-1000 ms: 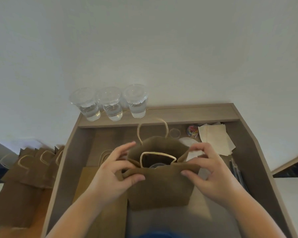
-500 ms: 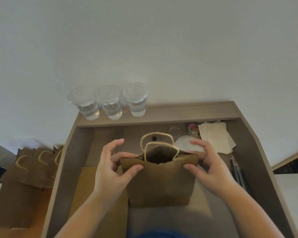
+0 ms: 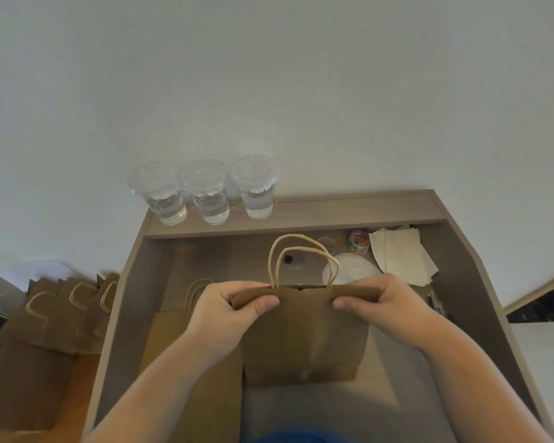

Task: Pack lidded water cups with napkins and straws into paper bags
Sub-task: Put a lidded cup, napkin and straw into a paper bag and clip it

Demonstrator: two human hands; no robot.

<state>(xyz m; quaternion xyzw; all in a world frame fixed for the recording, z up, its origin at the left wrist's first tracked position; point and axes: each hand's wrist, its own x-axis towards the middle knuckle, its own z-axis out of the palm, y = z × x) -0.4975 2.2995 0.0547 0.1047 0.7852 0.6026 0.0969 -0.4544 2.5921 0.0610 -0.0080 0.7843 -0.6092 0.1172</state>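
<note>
1. The wall (image 3: 269, 91) is plain and pale, and it fills the upper half of the view behind everything else.
2. The tabletop (image 3: 202, 260) is grey-brown wood grain with raised side walls. A raised ledge (image 3: 349, 207) runs along its back, against the wall.
3. Left of the tabletop, on a lower orange-brown surface, a row of brown bags (image 3: 45, 318) lies overlapped, their looped handles showing.
4. The paper bag (image 3: 301, 340) stands upright near the middle of the tabletop. Its top edges are pressed together in a flat line, and its two twine handles (image 3: 301, 247) rise side by side.
5. A flat bag (image 3: 205, 394) lies on the tabletop just left of the standing one, partly under the left forearm.
6. The left hand (image 3: 224, 311) pinches the left end of the paper bag's top, thumb on the near face and fingers behind.
7. The right hand (image 3: 387, 308) pinches the right end the same way.
8. Three clear lidded cups (image 3: 208, 193), each part-filled with water, stand close together in a row on the left end of the ledge.
9. A loose pile of pale napkins (image 3: 400, 254) lies in the far right corner of the tabletop.
10. A white round disc (image 3: 352, 270) lies between the napkins and the paper bag, partly hidden by the handles and the right hand.
11. A small cluster of coloured paper clips (image 3: 359, 242) sits just left of the napkins.
</note>
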